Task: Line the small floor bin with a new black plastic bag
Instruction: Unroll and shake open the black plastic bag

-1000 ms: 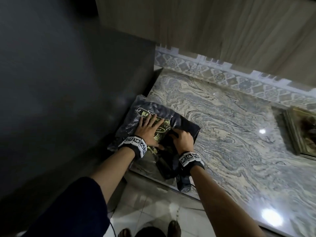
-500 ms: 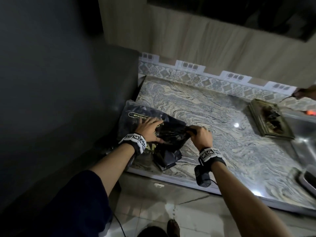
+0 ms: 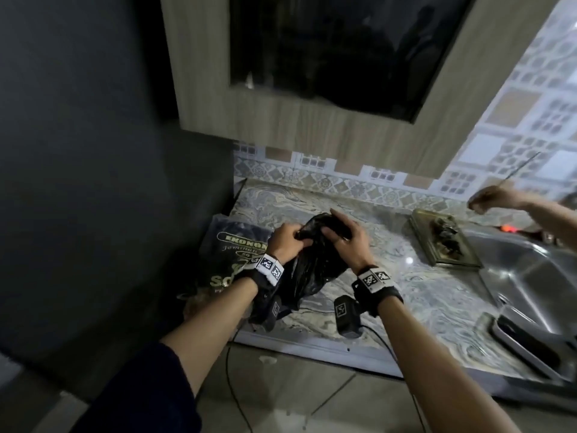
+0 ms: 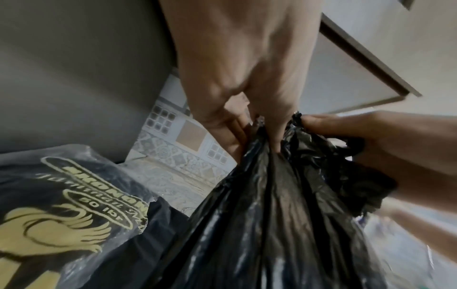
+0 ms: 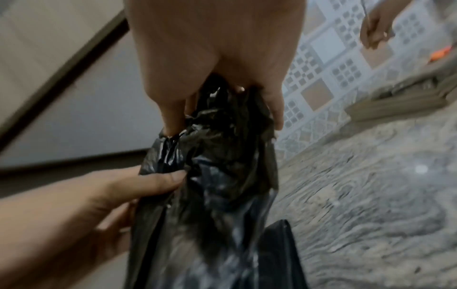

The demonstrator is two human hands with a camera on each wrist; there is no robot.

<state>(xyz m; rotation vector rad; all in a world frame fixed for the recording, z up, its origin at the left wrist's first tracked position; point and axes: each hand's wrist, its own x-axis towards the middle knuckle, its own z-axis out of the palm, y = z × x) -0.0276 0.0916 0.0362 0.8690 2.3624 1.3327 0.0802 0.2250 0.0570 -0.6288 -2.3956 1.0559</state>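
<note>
Above the near edge of the marbled table (image 3: 421,295), the left hand (image 3: 285,245) and right hand (image 3: 349,242) both pinch the gathered top of a black plastic bag (image 3: 307,270), which hangs crumpled down to the surface. Just left lies a clear printed pack (image 3: 231,245) holding dark folded bags. Farther right, a brass tray (image 3: 437,254) carries dark scraps beside a steel sink (image 3: 530,282).

Swirl-patterned marble counter (image 3: 390,295), printed pack of bags (image 3: 232,245) laid flat at its left end beside the dark wall, brass-coloured tray (image 3: 437,254) set toward the right, its dark contents possibly residue, steel sink (image 3: 530,276) sunk in at far right.
</note>
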